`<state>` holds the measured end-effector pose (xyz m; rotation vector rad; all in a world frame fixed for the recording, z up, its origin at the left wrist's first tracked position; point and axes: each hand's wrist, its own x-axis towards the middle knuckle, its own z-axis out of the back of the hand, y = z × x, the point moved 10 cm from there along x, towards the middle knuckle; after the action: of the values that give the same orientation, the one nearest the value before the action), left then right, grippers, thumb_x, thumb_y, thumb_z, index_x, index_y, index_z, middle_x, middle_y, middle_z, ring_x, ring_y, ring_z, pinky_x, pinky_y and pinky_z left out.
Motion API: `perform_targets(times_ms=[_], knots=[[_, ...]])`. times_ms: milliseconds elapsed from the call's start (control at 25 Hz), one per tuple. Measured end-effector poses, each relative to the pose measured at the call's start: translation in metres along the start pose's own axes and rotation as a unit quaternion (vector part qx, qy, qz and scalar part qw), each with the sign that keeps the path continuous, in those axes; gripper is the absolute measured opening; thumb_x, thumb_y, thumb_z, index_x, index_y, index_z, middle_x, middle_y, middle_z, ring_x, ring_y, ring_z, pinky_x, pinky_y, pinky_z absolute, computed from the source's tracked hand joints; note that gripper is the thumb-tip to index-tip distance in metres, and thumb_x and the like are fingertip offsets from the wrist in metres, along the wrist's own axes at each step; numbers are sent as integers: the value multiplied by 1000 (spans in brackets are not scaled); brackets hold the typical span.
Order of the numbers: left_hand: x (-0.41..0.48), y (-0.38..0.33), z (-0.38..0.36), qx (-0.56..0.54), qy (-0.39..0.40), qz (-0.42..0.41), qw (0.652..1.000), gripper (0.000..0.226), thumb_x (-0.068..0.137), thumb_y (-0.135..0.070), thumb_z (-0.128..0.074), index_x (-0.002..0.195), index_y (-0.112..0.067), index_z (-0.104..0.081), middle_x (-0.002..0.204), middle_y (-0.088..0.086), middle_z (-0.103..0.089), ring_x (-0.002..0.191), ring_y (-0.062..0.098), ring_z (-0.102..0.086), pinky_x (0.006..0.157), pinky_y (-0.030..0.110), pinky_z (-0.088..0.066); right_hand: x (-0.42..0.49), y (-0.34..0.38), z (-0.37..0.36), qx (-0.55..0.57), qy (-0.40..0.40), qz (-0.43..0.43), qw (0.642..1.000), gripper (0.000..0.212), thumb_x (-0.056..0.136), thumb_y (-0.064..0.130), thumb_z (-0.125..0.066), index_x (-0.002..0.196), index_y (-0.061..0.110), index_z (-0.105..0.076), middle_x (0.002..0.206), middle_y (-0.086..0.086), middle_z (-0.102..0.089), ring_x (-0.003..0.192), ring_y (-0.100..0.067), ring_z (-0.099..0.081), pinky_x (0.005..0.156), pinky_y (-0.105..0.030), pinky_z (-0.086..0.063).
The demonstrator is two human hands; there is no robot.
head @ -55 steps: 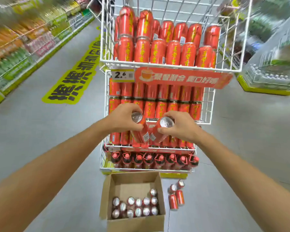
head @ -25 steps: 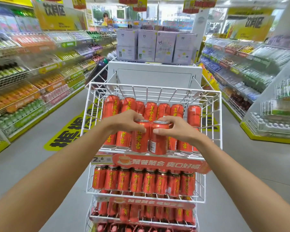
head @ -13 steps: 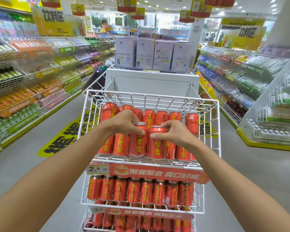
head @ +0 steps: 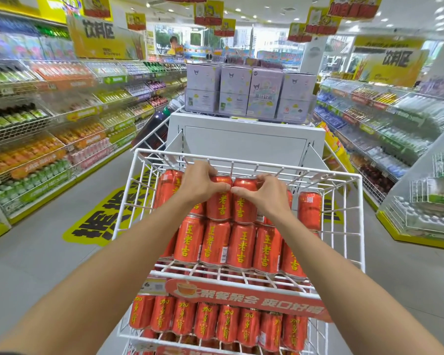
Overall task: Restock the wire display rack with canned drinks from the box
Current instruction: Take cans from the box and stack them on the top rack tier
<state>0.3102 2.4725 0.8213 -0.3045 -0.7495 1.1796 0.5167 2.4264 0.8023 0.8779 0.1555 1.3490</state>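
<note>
A white wire display rack stands in front of me, its top basket holding red cans with yellow characters. My left hand grips the top of one red can, and my right hand grips a second red can beside it. Both cans stand upright on a front row of cans, forming a second layer. More red cans fill the tier below. The box is out of view.
A red promo sign hangs on the rack's front rail. Behind the rack are a white cabinet and purple cartons. Drink shelves line the left and right aisles. A grey floor with a yellow sticker lies to the left.
Both hands have carried their cans from low near the box up into the top basket, then further back onto the lower layer of cans. The view has risen with them.
</note>
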Motion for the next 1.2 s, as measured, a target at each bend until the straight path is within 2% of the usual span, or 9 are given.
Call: perform_targets(times_ms=[160,240,360,520,640,800,920,1080,1200], knots=[[8,-1,-12,21,-5,15,1000,49,70,-54,-81,74,-8,-65,68,9,-61,73,25,-60,65,38,-45,8,-9,-7,5,24,-15,1000,67,63,81,-76,76,17,-61,72,2,-66,75,-23,-64,64,-38,-47],[6,1,-20,40,-16,29,999,41,72,-58,-77,81,-21,-63,85,5,-70,92,29,-66,69,36,-45,12,-20,-12,11,34,-36,999,70,64,82,-75,83,15,-67,77,0,-70,79,-23,-67,69,-38,-54],[6,0,-27,56,-35,36,997,43,76,-58,-72,73,-21,-51,81,5,-67,92,34,-65,65,36,-39,16,-28,-18,13,44,-42,998,72,65,82,-73,88,14,-70,79,-2,-73,80,-22,-69,74,-39,-58],[4,-3,-33,74,-47,38,995,42,80,-55,-72,73,-19,-49,84,12,-68,91,38,-65,64,36,-37,12,-32,-16,11,37,-47,998,72,67,83,-72,86,14,-71,74,-1,-70,74,-18,-63,63,-34,-46],[5,-8,-38,110,-40,39,992,39,85,-52,-71,83,-16,-54,95,16,-70,101,41,-64,69,37,-38,12,-38,-17,5,43,-61,997,72,67,85,-70,80,14,-68,73,-2,-67,75,-22,-64,62,-32,-41],[3,-18,-41,169,-34,33,984,38,92,-46,-68,101,-10,-61,110,19,-68,111,42,-61,80,40,-44,16,-38,-20,-31,57,-66,996,82,62,94,-60,78,14,-65,75,-4,-68,77,-26,-66,63,-35,-50],[1,-23,-41,175,-25,34,984,36,92,-44,-68,99,-9,-61,109,19,-68,110,41,-61,78,40,-43,16,-36,-20,-47,66,-56,995,80,69,88,-62,81,9,-66,76,-7,-68,78,-28,-65,68,-38,-55],[1,-17,-33,105,-9,36,994,38,85,-46,-68,74,-15,-49,87,19,-67,95,42,-64,68,39,-41,16,-31,-19,-49,105,-54,992,70,81,80,-60,74,11,-58,81,-11,-68,82,-31,-65,68,-37,-49],[-16,-21,-14,111,-3,11,994,38,87,-46,-65,68,-17,-48,72,7,-58,82,34,-61,64,37,-37,7,-19,-8,-98,118,-8,988,67,90,75,-51,89,9,-61,106,-20,-67,105,-38,-63,76,-40,-47]])
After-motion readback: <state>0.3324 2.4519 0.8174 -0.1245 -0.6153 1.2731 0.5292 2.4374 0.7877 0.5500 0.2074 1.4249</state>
